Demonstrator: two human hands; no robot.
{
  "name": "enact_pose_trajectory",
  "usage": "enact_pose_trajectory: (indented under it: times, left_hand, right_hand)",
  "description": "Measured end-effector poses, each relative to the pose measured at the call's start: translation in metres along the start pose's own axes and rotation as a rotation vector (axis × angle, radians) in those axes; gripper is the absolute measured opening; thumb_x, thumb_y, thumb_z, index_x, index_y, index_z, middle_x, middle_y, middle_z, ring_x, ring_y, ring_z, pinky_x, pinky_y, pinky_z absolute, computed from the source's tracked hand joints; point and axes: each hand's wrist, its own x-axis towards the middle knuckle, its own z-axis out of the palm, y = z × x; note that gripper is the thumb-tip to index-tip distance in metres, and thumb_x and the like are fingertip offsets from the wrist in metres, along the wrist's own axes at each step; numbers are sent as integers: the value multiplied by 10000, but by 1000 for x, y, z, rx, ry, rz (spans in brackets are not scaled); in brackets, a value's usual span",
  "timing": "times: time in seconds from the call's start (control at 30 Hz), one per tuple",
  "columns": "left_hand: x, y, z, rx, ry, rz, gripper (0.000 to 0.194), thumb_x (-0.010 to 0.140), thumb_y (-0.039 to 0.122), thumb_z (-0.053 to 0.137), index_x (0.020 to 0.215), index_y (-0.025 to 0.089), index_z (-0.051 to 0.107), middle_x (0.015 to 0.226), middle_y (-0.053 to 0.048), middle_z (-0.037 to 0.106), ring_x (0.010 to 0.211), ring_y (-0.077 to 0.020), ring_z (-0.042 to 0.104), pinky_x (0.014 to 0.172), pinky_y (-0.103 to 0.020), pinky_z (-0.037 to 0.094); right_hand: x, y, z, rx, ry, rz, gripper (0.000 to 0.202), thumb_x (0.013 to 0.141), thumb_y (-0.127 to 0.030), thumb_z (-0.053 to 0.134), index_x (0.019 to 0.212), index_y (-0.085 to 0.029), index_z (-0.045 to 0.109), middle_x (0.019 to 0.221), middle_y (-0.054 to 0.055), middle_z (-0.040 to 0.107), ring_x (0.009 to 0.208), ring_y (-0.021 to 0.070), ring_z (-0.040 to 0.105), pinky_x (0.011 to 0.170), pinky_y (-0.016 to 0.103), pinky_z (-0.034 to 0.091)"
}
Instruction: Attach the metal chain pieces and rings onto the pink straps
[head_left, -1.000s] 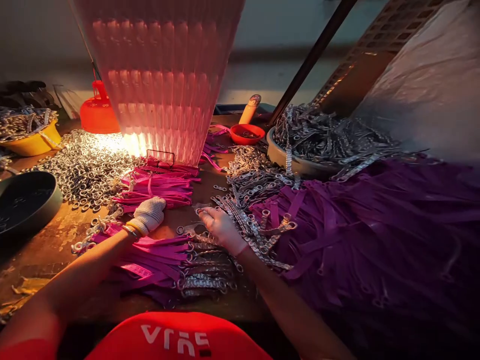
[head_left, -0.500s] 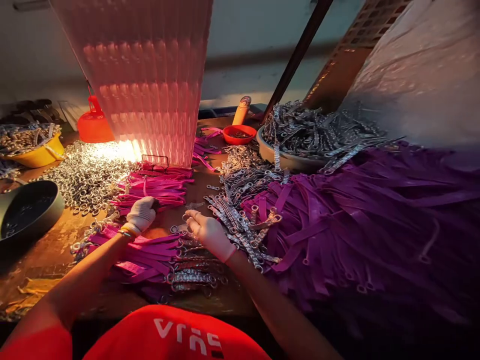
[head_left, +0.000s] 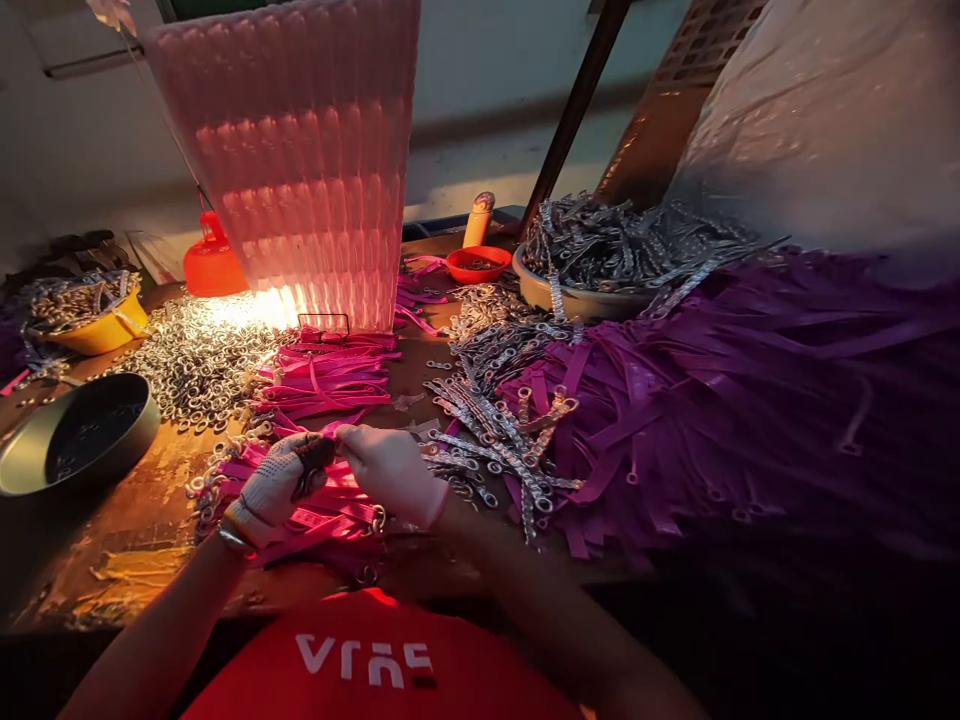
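Note:
My left hand (head_left: 281, 485), in a white dotted glove with dark fingertips, pinches a pink strap (head_left: 332, 430) over the near strap bundle. My right hand (head_left: 394, 475), in a pale glove, meets it from the right with fingers closed at the same strap's end. What else the right fingers hold is too small to tell. Beneath both hands lie pink straps (head_left: 330, 515) with metal rings at their ends. Another stack of pink straps (head_left: 330, 375) lies just beyond. Silver braided pieces with rings (head_left: 495, 440) are heaped to the right of my right hand.
A red lamp (head_left: 214, 262) lights a heap of metal rings (head_left: 202, 350). Left are a dark pan (head_left: 142, 440) and yellow bowl (head_left: 124, 325). A red dish (head_left: 478, 264), a full basin (head_left: 577, 298) and a purple strap pile (head_left: 697, 400) stand beyond and right.
My hands have come together; before, they were apart. The left hand has moved nearer to me, and the right has moved left. The view has shifted slightly.

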Motion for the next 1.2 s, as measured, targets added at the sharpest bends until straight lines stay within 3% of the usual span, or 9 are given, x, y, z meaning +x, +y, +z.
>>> enact_pose_trajectory:
  times: [0.13,0.3,0.43,0.53,0.7,0.93,1.07,1.13,1.2]
  left_hand:
    - [-7,-8,-9,-22,-89,-39,255,812,414,666,765,169,611,592,22,510,466,-72,388,445,-195,333]
    - [-4,-11,-16,309,-164,196,281,796,382,706,656,152,626,611,1,543,571,-100,398,492,-208,303]
    - [-2,-14,-16,81,-223,38,379,843,502,665,751,135,644,573,14,505,505,-89,387,474,-221,297]
    - [-4,-18,-14,-68,-192,-32,428,827,554,689,761,135,634,528,35,469,450,-70,364,443,-210,259]
    - [-8,-29,-11,-30,-141,-11,420,806,553,700,743,142,644,510,29,501,424,-68,363,424,-207,255]
    - [-1,-24,-11,101,-249,60,222,775,345,662,670,151,646,538,15,517,480,-95,406,462,-218,310]
    - [24,1,-40,307,-339,145,45,626,145,643,630,164,684,543,-2,595,518,-125,482,488,-217,339]
    - [37,17,-70,543,-387,139,94,591,101,608,581,160,680,555,4,637,533,-116,498,505,-192,346]
    - [46,32,-105,589,-366,124,104,604,93,587,562,135,672,521,24,630,510,-98,481,506,-168,339]
  right_hand:
    - [-1,-13,2,-207,-73,-23,285,999,-240,414,1142,-213,659,969,91,735,822,222,684,639,281,381]
    - [1,-18,17,-258,-118,-10,295,993,-209,399,1147,-191,649,982,105,724,841,230,681,663,293,402]
    - [3,-15,19,-169,-95,13,328,999,-218,440,1294,-193,581,1140,108,712,992,225,679,781,286,443]
    - [5,-14,13,-147,-177,1,449,957,-284,561,1393,-206,485,1147,96,729,969,235,698,757,282,447]
    - [6,-9,16,-302,-245,-62,226,974,-303,521,1159,-191,588,903,86,754,814,246,713,664,279,404]
    - [-1,1,29,-364,-296,-214,283,996,-238,397,1134,-104,604,856,174,719,743,274,676,652,325,409]
    - [6,3,17,-410,-305,-246,279,998,-195,374,1117,-102,608,835,168,721,734,263,675,655,330,415]
    - [7,8,9,-437,-275,-203,284,1021,-251,386,1121,-93,599,831,170,721,746,267,682,638,328,407]
    - [2,14,3,-449,-222,-113,347,1044,-372,408,1135,-89,587,827,160,720,760,266,686,620,321,390]
